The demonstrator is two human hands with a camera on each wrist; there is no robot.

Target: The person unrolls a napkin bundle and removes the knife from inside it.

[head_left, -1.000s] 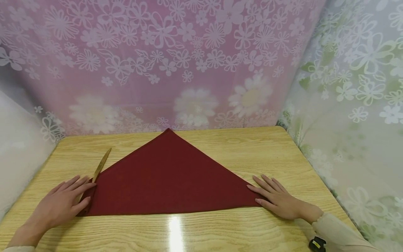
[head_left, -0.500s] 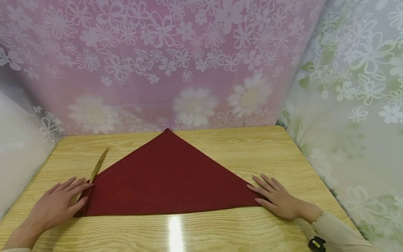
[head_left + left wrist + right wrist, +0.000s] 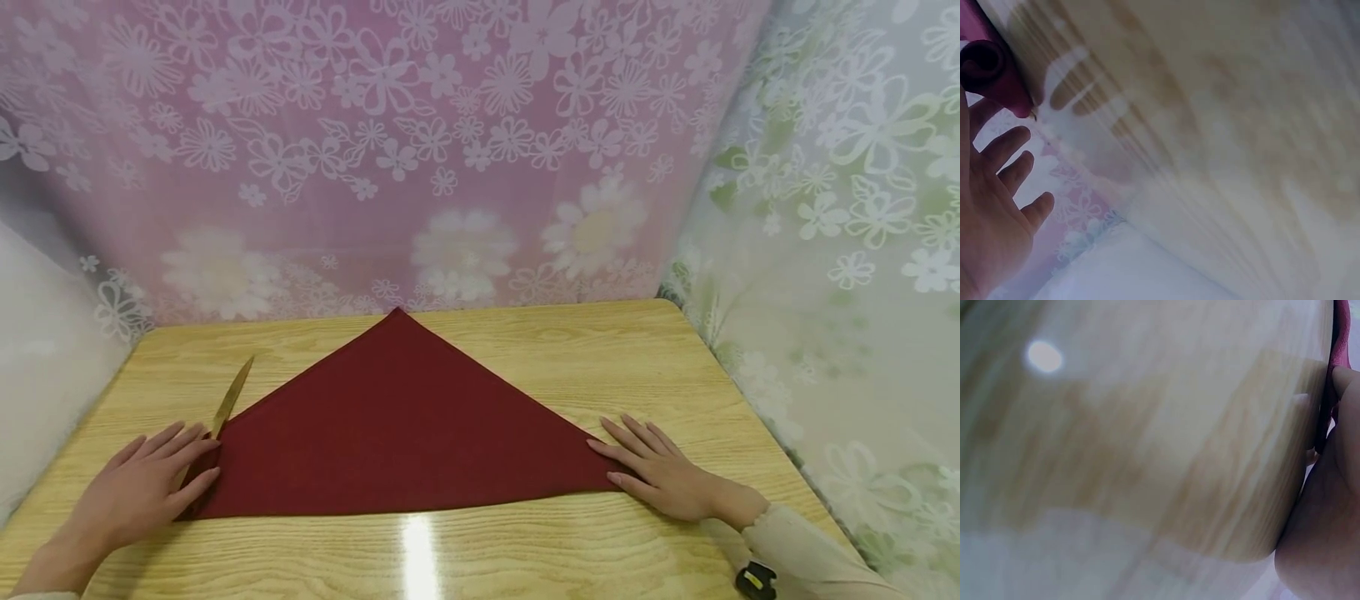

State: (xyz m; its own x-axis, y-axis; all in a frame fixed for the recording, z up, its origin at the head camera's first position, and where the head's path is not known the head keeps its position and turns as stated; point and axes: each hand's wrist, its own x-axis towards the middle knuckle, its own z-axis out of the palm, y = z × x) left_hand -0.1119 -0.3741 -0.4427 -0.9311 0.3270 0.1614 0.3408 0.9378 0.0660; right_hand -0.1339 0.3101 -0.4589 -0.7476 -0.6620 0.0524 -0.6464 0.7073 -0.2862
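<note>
A dark red cloth (image 3: 397,417) lies folded as a large triangle, its point at the table's far edge. At its left corner the cloth is rolled, and a flat, gold-brown, pointed thing like a knife blade (image 3: 235,392) sticks out beyond the roll; its near part is hidden. My left hand (image 3: 142,483) rests against this rolled end, forefinger and thumb extended over it. The left wrist view shows the roll's spiral end (image 3: 985,62) beside the spread fingers. With straight fingers my right hand (image 3: 660,475) presses down the cloth's right corner, thumb near its lower edge.
The wooden table (image 3: 600,342) has rounded far corners and a bright light reflection near the front. A pink floral curtain (image 3: 465,150) hangs behind, and a pale floral one (image 3: 832,250) on the right. A small black device (image 3: 756,580) sits beneath the right sleeve.
My left hand has shifted slightly left along with the rolled end and the pointed blade. The cloth's far point has also slid a little left. My right hand stays in place.
</note>
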